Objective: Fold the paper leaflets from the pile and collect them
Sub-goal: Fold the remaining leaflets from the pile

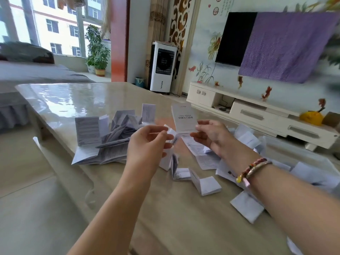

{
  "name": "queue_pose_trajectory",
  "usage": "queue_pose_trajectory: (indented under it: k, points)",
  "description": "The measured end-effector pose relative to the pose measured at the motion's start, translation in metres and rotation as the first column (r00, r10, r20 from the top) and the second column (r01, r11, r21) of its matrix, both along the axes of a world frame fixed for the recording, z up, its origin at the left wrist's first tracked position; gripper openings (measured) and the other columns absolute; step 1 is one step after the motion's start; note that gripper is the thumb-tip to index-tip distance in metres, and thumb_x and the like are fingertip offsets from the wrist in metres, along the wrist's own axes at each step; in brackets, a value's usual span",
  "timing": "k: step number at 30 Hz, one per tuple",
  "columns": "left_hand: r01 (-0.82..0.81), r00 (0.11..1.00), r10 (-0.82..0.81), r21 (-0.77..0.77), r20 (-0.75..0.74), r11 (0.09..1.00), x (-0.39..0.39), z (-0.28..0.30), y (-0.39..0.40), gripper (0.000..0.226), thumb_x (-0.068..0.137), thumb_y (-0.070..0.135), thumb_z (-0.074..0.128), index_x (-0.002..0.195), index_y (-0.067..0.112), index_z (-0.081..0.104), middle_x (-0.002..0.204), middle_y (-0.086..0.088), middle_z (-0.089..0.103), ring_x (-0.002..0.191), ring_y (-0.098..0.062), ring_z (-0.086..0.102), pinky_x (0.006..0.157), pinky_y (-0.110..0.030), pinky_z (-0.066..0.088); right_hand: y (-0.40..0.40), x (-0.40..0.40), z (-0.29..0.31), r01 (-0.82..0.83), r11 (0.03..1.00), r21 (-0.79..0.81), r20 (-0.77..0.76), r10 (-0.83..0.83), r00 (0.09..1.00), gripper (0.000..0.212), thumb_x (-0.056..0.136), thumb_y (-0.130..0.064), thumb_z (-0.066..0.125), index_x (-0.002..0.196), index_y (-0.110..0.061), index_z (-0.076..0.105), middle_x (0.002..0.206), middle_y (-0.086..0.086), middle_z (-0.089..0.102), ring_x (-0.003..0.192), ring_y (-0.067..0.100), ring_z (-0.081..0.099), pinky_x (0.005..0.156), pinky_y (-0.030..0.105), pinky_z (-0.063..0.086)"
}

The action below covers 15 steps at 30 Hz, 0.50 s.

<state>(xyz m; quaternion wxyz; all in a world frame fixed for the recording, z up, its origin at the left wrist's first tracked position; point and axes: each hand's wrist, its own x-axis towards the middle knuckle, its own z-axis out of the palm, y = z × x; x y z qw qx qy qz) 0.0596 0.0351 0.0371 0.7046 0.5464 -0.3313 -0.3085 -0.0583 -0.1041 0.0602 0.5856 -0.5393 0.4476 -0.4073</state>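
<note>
Two hands of mine hold one paper leaflet (pixel 184 117) up in the air, over the table (pixel 77 96). My right hand (pixel 209 135) pinches the leaflet near its bottom right corner, with the thumb in front and the fingers curled behind. My left hand (pixel 149 142) pinches a small folded bit of the same paper on the left side. The top part of the leaflet stands up and shows its white cover with some small print on it. More of the paper hangs down below my fingers toward the table. On my right wrist I wear a bead bracelet (pixel 252 169). Just under my hands lie a few folded leaflets (pixel 206 183), small and thick like little books. To the left sits a messy pile of open leaflets (pixel 103 137), with some sheets standing up and some lying flat. More white papers (pixel 303 172) are spread out on the right side of the table, partly under my right arm. The table top is shiny and pale. Past the table, a white fan box (pixel 162 66) stands on the floor near a green plant (pixel 97 50) by the window. A black TV (pixel 235 38) hangs on the wall with a purple cloth (pixel 287 46) over part of it, and a long white cabinet (pixel 257 113) sits below.
</note>
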Motion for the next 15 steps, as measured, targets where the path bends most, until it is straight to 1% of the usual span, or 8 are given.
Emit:
queue_pose_trajectory:
  k: [2,4,5,7,9,11,13,15]
  points:
    - [0.005,1.0,-0.005,0.019,0.013,1.0,0.006,-0.002,-0.001,0.011,0.094,0.014,0.058,0.097,0.014,0.069,0.081,0.001,0.075,0.06,-0.002,0.065,0.052,-0.014,0.049,-0.018,0.018,-0.001,-0.015,1.0,0.021,0.022,0.014,1.0,0.039,0.094,0.008,0.048,0.131,-0.002,0.04,0.1,0.022,0.065,0.062,0.019,0.07,0.055,0.025,0.057]
    - [0.02,0.999,-0.022,0.043,0.028,0.999,0.009,-0.003,0.0,0.012,0.094,0.011,0.057,0.095,0.015,0.069,0.079,0.001,0.074,0.061,-0.003,0.066,0.053,-0.015,0.05,-0.032,0.029,-0.005,-0.065,0.998,0.008,-0.021,0.066,0.998,0.063,0.093,0.011,0.046,0.148,-0.006,0.02,0.114,0.025,0.058,0.096,0.032,0.068,0.076,0.034,0.057]
    - [0.027,0.999,-0.029,0.052,0.031,0.998,0.01,-0.003,0.0,0.014,0.094,0.01,0.056,0.094,0.015,0.069,0.079,0.001,0.074,0.061,-0.004,0.066,0.054,-0.016,0.05,-0.038,0.032,-0.009,-0.077,0.997,-0.01,-0.076,0.076,0.994,0.071,0.092,0.013,0.045,0.151,-0.009,0.014,0.117,0.023,0.053,0.106,0.034,0.064,0.085,0.038,0.055]
    - [0.036,0.999,-0.038,0.062,0.033,0.997,0.011,-0.003,-0.001,0.015,0.094,0.009,0.055,0.094,0.014,0.069,0.079,0.0,0.074,0.062,-0.005,0.066,0.055,-0.016,0.052,-0.046,0.034,-0.017,-0.067,0.99,-0.12,-0.263,0.034,0.964,0.072,0.089,0.014,0.047,0.15,-0.013,0.022,0.122,0.016,0.046,0.108,0.03,0.061,0.091,0.039,0.053]
    - [0.039,0.998,-0.042,0.062,0.038,0.997,0.01,-0.002,-0.001,0.016,0.094,0.007,0.054,0.093,0.012,0.07,0.079,-0.001,0.074,0.061,-0.005,0.065,0.056,-0.016,0.051,-0.048,0.029,-0.023,-0.101,0.936,-0.338,-0.532,-0.102,0.841,0.056,0.086,0.005,0.054,0.138,-0.012,0.041,0.132,0.013,0.047,0.111,0.027,0.057,0.09,0.034,0.05]
    - [0.047,0.998,-0.05,0.065,0.05,0.997,0.007,-0.001,-0.001,0.018,0.094,0.006,0.053,0.092,0.011,0.07,0.078,-0.002,0.074,0.061,-0.005,0.065,0.056,-0.017,0.051,-0.044,0.023,-0.025,-0.209,0.864,-0.458,-0.69,-0.197,0.696,0.044,0.086,-0.01,0.062,0.128,-0.011,0.048,0.129,0.011,0.052,0.111,0.025,0.054,0.086,0.03,0.044]
    - [0.055,0.997,-0.059,0.069,0.054,0.996,0.004,-0.001,-0.001,0.018,0.094,0.006,0.053,0.092,0.011,0.07,0.078,-0.001,0.074,0.062,-0.006,0.065,0.057,-0.017,0.052,-0.038,0.019,-0.028,-0.314,0.843,-0.437,-0.799,-0.203,0.565,0.05,0.087,-0.03,0.065,0.128,-0.012,0.044,0.122,0.009,0.056,0.109,0.025,0.055,0.085,0.031,0.044]
    - [0.06,0.997,-0.064,0.069,0.047,0.996,0.002,-0.001,0.0,0.017,0.094,0.005,0.053,0.092,0.011,0.07,0.077,-0.002,0.074,0.061,-0.006,0.065,0.055,-0.017,0.051,-0.033,0.018,-0.032,-0.4,0.846,-0.353,-0.911,-0.212,0.354,0.069,0.086,-0.046,0.062,0.139,-0.012,0.032,0.126,0.01,0.056,0.116,0.029,0.052,0.089,0.035,0.044]
